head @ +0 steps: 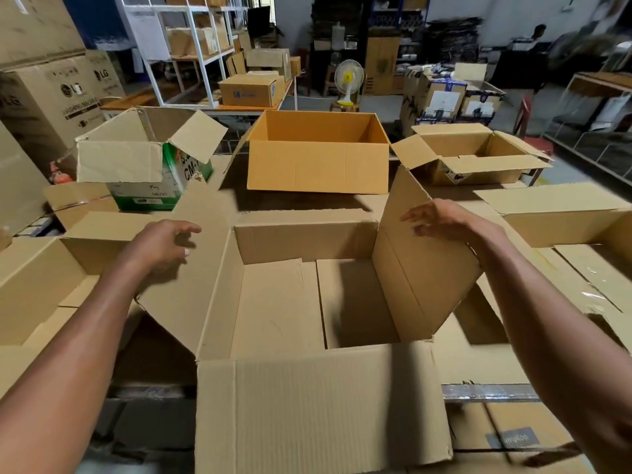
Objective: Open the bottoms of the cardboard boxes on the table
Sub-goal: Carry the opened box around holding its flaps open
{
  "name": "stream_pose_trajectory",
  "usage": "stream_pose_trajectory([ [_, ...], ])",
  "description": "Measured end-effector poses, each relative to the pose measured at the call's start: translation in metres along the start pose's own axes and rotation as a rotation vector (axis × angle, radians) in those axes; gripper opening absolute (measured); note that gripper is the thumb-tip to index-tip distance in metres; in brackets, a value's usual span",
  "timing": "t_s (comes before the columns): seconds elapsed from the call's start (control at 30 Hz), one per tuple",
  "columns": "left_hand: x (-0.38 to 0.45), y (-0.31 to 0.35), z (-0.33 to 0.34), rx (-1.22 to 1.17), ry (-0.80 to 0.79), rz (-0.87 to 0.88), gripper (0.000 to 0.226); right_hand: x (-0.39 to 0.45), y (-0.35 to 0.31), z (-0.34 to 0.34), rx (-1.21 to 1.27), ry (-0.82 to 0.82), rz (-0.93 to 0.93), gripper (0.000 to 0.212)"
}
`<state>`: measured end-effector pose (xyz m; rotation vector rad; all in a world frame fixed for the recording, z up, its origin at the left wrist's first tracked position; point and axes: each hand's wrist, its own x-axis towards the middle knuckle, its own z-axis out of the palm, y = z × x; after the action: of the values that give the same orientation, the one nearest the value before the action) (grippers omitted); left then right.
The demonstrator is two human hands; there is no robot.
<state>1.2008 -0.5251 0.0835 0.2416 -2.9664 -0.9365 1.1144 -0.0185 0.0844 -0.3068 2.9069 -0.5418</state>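
Observation:
A large brown cardboard box (307,388) stands open in front of me, its four top flaps spread outward and its inner bottom flaps lying shut. My left hand (164,246) hovers over the left flap (195,268) with loosely curled fingers and holds nothing. Over the upright right flap (424,268), my right hand (444,218) reaches with relaxed fingers pointing left; it grips nothing that I can see. Behind this box sit an orange-brown open box (318,165), a green-and-white printed box (150,165) at the left and a smaller open box (478,162) at the right.
More open and flattened cardboard (564,217) lies on both sides of the table. Tall LG cartons (51,97) stack at the left. White shelving (191,46), a small fan (348,80) and further boxes fill the room behind. A person stands at the far right.

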Motion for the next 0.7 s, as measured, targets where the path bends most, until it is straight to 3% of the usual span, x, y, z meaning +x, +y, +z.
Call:
stream_pose_trajectory([
  [0.17, 0.004, 0.000, 0.002, 0.058, 0.017, -0.007, 0.067, 0.003, -0.015, 0.011, -0.075, 0.103, 0.043, 0.055],
  [0.4, 0.008, 0.005, 0.007, 0.133, 0.027, -0.014, 0.069, -0.015, -0.010, 0.013, -0.055, 0.213, 0.107, 0.049],
  [0.7, -0.031, 0.005, 0.003, 0.138, 0.140, 0.104, 0.071, -0.085, -0.044, 0.027, 0.011, 0.430, 0.135, 0.055],
])
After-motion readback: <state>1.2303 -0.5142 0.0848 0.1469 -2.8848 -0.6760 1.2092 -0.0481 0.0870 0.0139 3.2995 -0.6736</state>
